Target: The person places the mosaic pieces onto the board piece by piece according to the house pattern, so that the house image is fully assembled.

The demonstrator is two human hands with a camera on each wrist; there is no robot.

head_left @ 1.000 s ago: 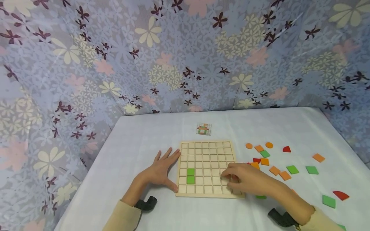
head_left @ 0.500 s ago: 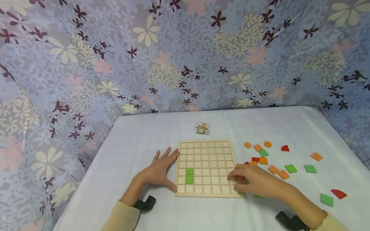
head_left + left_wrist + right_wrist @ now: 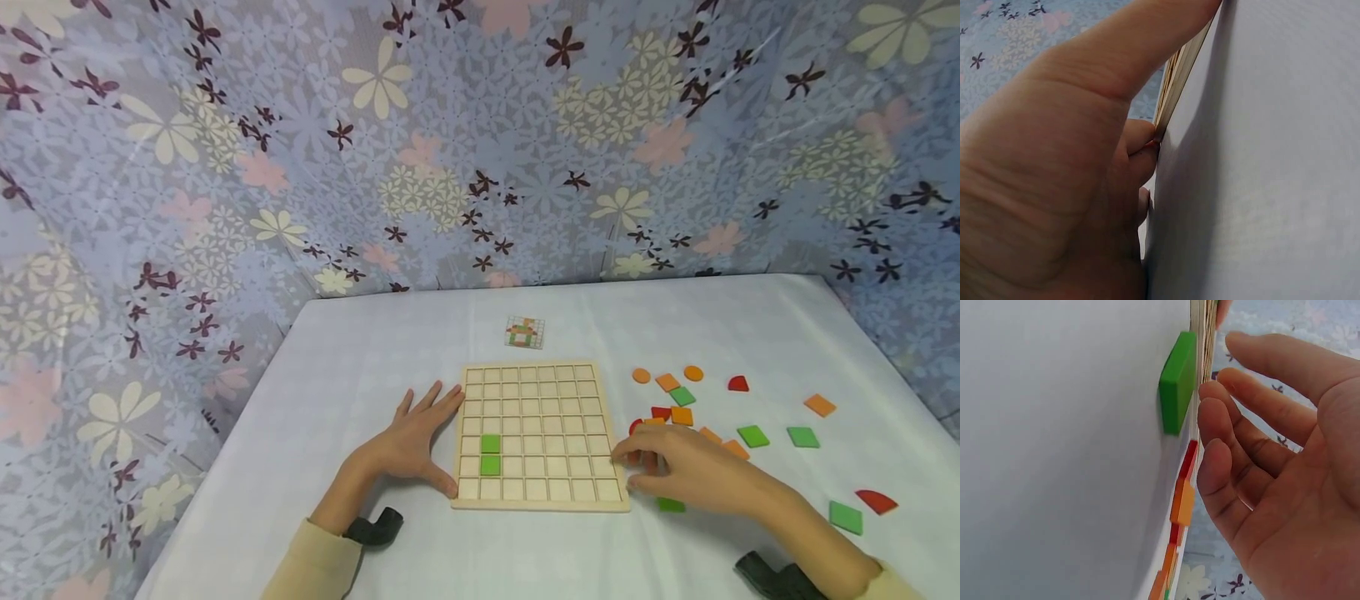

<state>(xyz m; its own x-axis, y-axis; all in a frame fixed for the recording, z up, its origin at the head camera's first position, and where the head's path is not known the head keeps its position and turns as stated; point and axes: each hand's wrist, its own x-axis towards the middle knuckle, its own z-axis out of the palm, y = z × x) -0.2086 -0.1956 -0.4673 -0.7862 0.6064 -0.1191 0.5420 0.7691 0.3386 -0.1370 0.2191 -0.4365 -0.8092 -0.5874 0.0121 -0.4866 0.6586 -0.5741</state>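
Note:
A square wooden grid board (image 3: 543, 425) lies flat on the table. Two green square tiles, an upper tile (image 3: 491, 443) and a lower tile (image 3: 491, 465), sit in cells at its lower left. My left hand (image 3: 411, 442) rests along the board's left edge, thumb and fingers spread; the left wrist view shows them by the board's side (image 3: 1179, 81). Over the right edge hovers my right hand (image 3: 690, 471), fingers loosely bent. In the right wrist view nothing lies between its fingertips, and a green tile (image 3: 1177, 387) is on the table beside the board.
Right of the board lie scattered orange square tiles (image 3: 820, 406), orange discs (image 3: 693, 373), red quarter-round pieces (image 3: 876, 501) and green tiles (image 3: 846, 517). Behind the board is a small pattern card (image 3: 524, 332). A flowered cloth (image 3: 480, 150) hangs beyond the table's far edge.
My right hand has moved right, from above the board's lower right cells to its right edge. The left hand keeps its place at the board, and the two green tiles are unchanged.

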